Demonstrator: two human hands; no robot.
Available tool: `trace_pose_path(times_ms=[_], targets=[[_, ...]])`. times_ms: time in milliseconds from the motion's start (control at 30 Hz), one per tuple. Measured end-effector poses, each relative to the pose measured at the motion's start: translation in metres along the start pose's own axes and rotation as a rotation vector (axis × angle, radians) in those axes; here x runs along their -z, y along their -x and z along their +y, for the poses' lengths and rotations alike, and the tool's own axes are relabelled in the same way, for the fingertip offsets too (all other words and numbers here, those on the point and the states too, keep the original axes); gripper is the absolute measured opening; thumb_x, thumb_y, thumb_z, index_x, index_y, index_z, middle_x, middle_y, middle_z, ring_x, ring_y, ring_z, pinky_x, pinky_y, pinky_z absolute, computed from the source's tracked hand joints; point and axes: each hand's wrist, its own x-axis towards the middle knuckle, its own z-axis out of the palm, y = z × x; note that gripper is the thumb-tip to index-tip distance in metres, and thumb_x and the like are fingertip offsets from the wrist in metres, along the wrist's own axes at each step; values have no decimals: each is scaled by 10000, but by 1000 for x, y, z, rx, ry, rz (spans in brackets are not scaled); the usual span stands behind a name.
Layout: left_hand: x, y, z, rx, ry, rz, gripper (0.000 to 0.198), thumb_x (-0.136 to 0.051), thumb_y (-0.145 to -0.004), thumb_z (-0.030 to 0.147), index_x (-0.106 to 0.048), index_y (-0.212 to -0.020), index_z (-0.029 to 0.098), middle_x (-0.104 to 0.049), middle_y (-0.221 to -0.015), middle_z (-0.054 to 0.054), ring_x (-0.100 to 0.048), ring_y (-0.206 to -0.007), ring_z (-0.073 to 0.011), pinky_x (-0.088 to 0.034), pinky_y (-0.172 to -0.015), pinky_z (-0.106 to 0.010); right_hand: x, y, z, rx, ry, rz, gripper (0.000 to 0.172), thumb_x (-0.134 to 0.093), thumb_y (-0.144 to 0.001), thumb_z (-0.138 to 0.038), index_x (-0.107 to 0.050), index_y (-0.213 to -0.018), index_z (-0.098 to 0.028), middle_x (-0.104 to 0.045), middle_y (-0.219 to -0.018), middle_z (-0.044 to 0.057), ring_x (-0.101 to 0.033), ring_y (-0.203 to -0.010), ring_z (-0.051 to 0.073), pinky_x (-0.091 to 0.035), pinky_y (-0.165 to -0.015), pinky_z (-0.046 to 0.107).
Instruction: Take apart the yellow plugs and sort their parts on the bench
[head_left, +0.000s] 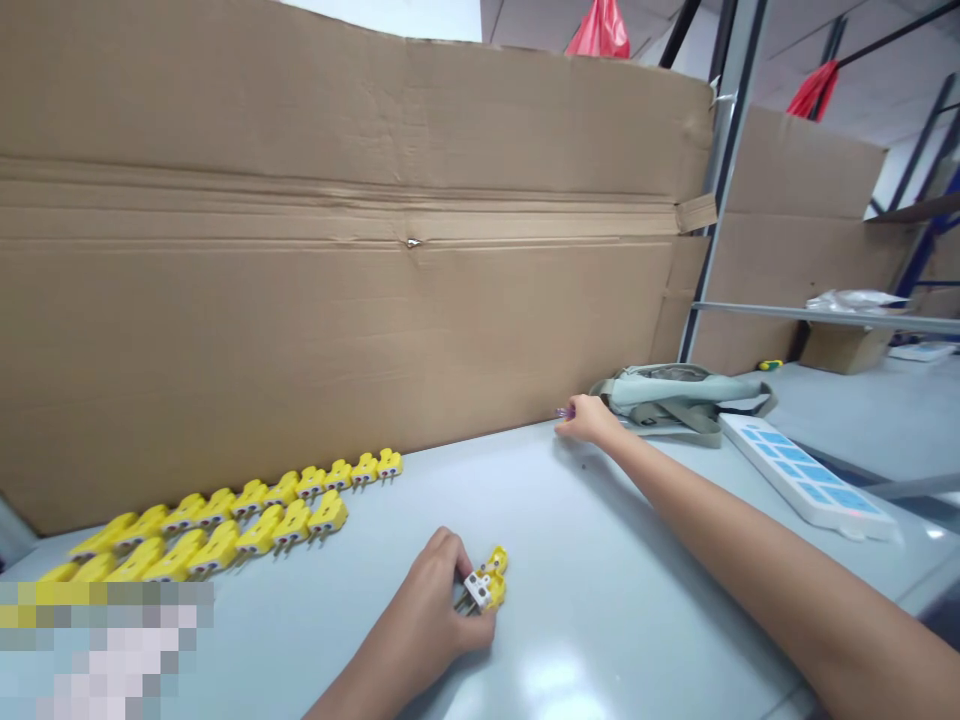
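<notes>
Close to the table's front, my left hand (439, 610) grips a yellow and white plug (491, 582) between thumb and fingers. Its metal pins point down to the left, and the yellow casing faces right. My right hand (589, 420) reaches far forward to the base of the cardboard, beside a grey-green bag. Its fingers are closed around a small purple, see-through item (564, 412), mostly hidden by the fingers, so its kind is unclear. To the left, several yellow plugs (259, 530) lie in two rows on the table, pins towards me.
A tall cardboard sheet (360, 320) walls off the table's back edge. The grey-green bag (667, 395) lies at the back right, near a white tray with blue compartments (806, 475). A metal post (724, 180) rises behind the bag.
</notes>
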Motion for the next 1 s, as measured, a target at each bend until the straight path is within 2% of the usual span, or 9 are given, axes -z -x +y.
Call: trace_pose_path(times_ms=[200,333,433,667,800,867,933,1000], targets=[[-1,0,-1,-12,16,-2,174,-497,-604,178,-343,-676,217,-452,-770,2,-437,-672,-159,-316,-586,-255,-23,-14,26,-84,94,-67,249,-600,-633,-291,-636,-804,-114,-669,-874,159,-633,-816,260,-434,-608,269],[-1,0,-1,11,0,-20,182,-496,-607,187,-332,-679,217,-449,-776,2,-430,-662,-154,-310,-575,-252,-23,-19,30,-110,128,-76,342,-640,-641,-309,-619,-924,-119,-656,-958,141,-623,-878,252,-441,-646,257],[-1,0,-1,20,-3,-21,185,-496,-605,182,-332,-684,217,-447,-775,7,-424,-651,-145,-312,-572,-248,-22,-23,30,-134,156,-93,338,-674,-658,-272,-611,-952,-119,-642,-983,131,-611,-907,241,-449,-694,254],[1,0,2,22,4,-30,182,-492,-606,176,-330,-680,215,-450,-778,8,-425,-664,-144,-323,-583,-244,-24,-28,25,-174,195,-159,285,-512,-876,-299,-528,-1121,-156,-552,-1117,78,-568,-949,187,-490,-790,379],[2,0,4,30,5,-35,180,-482,-605,168,-329,-686,216,-443,-777,9,-421,-674,-148,-321,-593,-245,-24,-27,22,-163,191,-138,282,-535,-861,-298,-541,-1100,-149,-564,-1100,80,-573,-944,190,-488,-785,365],[2,0,4,30,7,-41,179,-481,-604,169,-331,-690,215,-443,-782,8,-419,-677,-149,-318,-593,-245,-20,-25,20,-146,181,-106,299,-620,-788,-304,-585,-1021,-121,-602,-1040,108,-588,-927,215,-477,-752,318],[2,1,3,34,10,-44,178,-484,-609,175,-334,-695,215,-442,-785,9,-415,-672,-146,-316,-591,-244,-12,-23,19,-120,162,-71,318,-683,-700,-302,-618,-938,-100,-635,-969,140,-603,-901,250,-455,-694,282],[1,1,2,38,13,-45,175,-488,-618,186,-336,-701,215,-440,-786,11,-410,-661,-143,-312,-584,-242,2,-21,16,-92,137,-35,309,-665,-687,-314,-629,-903,-96,-650,-932,153,-611,-874,266,-435,-648,275]])
